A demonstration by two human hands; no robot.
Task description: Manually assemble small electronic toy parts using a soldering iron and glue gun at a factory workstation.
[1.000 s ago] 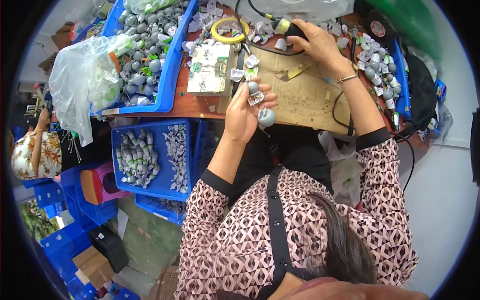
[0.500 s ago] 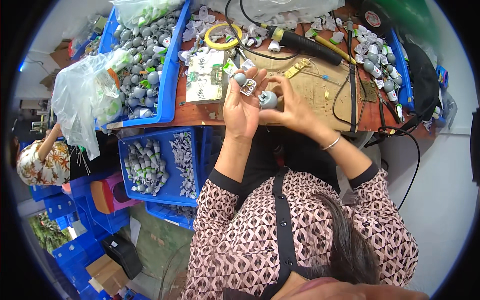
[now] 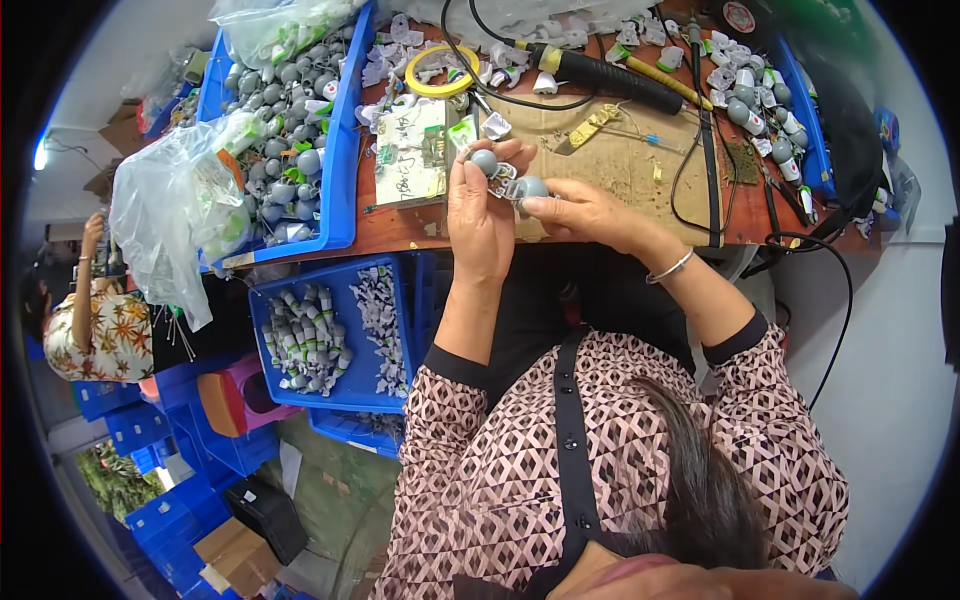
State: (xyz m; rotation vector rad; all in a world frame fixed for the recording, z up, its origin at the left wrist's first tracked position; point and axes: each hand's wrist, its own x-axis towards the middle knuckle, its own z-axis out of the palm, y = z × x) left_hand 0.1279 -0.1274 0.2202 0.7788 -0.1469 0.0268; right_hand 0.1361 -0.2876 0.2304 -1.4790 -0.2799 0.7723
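Alignment step, apparently: left hand (image 3: 482, 222), half-curled, holds gray ball (image 3: 484, 161), white piece (image 3: 502, 181); right hand (image 3: 588, 213) pinches gray cap (image 3: 534, 187) beside them; next move calls for steadiness.

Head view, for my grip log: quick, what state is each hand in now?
Left hand: partly curled, holding a small grey ball.
Right hand: closed, pinching a rounded grey part.

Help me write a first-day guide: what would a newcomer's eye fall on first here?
Probably the blue plastic tray heaped with round grey pieces, at left on the reddish-brown table. Then, upper centre, the left hand with a smooth grey ball and the right hand gripping a rounded grey part. Beyond them lies a flat yellow ring.
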